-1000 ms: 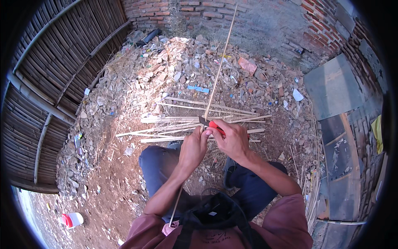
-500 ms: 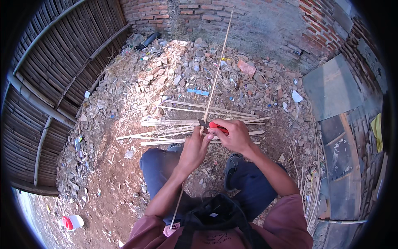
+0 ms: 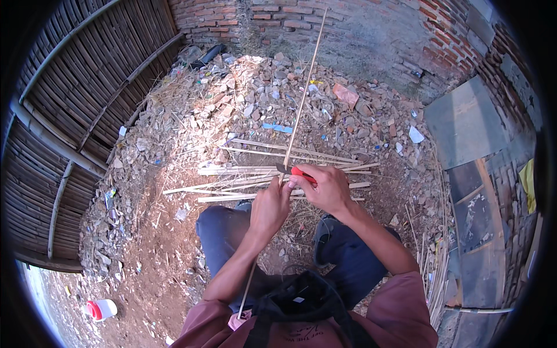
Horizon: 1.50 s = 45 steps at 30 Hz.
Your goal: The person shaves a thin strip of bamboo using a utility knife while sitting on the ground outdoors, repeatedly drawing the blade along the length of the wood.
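Observation:
My left hand (image 3: pixel 270 203) is closed round a long, thin bamboo strip (image 3: pixel 301 107), which slants from beside my lap up and away toward the brick wall. In my right hand (image 3: pixel 329 188) is a red-handled utility knife (image 3: pixel 303 174). Its dark blade lies across the strip just beyond my left fingers, and the two hands almost touch. Beneath them, several pale split bamboo strips (image 3: pixel 232 198) lie crosswise in a loose pile on the ground, partly hidden by my hands.
A heap of rubble (image 3: pixel 272 87) with scraps of litter rises toward the brick wall (image 3: pixel 360 40). Bamboo slat walling (image 3: pixel 75 75) stands on the left. A white container with a red lid (image 3: pixel 104 310) sits at lower left. Flat panels (image 3: pixel 467 124) lean at right, near long thin strips (image 3: pixel 438 278).
The knife and my right hand have shifted slightly left and nearer along the strip. The strip's far part has tilted a little, and my left hand keeps its grip.

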Available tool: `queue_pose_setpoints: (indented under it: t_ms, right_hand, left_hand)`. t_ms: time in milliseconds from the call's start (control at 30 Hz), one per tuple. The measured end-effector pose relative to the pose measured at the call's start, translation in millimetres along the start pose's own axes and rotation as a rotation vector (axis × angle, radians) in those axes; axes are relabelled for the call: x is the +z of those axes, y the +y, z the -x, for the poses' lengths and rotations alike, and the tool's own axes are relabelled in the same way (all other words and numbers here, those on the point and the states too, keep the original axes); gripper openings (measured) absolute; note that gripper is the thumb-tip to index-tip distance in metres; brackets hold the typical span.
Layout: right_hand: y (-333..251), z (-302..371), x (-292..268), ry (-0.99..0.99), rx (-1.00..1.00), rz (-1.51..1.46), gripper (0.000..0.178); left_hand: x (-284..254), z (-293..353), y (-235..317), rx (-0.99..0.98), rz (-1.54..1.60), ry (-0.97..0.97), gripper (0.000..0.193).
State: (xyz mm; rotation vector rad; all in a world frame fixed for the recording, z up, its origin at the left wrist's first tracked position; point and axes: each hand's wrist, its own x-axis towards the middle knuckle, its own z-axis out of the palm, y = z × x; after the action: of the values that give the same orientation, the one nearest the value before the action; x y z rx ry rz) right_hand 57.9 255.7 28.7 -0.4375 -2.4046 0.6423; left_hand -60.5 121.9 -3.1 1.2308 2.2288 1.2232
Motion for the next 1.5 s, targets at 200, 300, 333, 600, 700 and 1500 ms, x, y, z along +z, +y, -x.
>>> queue_pose_setpoints:
  t_ms: [200,300,333,600,700,1500]
  right_hand:
    - [-6.0,0.5,0.9,0.013,0.070,0.035,0.025]
    - [-1.2,-1.7,-1.7,0.007,0.045,0.012,0.026]
    - [2.8,-2.4,-1.1,0.007,0.044,0.012,0.026]
    - [60.3,-31.8,-41.5,0.086,0.134,-0.114,0.036]
    - [75.3,-30.4,-33.2,0.251,0.205,-0.164,0.037]
    - [22.8,8.1,-9.8,-0.183,-0.194,-0.201,0.026]
  left_hand:
    - [-0.1,-1.9,3.6,-0.024,0.011,-0.008,0.044]
    - [-0.9,-1.0,4.6,-0.024,0.026,-0.007,0.043]
    - [-1.8,-0.1,5.4,-0.025,0.029,-0.011,0.044]
    - [-6.0,24.2,10.5,0.076,-0.010,-0.120,0.039]
    - [-8.5,21.7,13.7,0.098,0.017,-0.116,0.039]
    - [-16.2,20.8,8.5,0.008,0.373,-0.241,0.027]
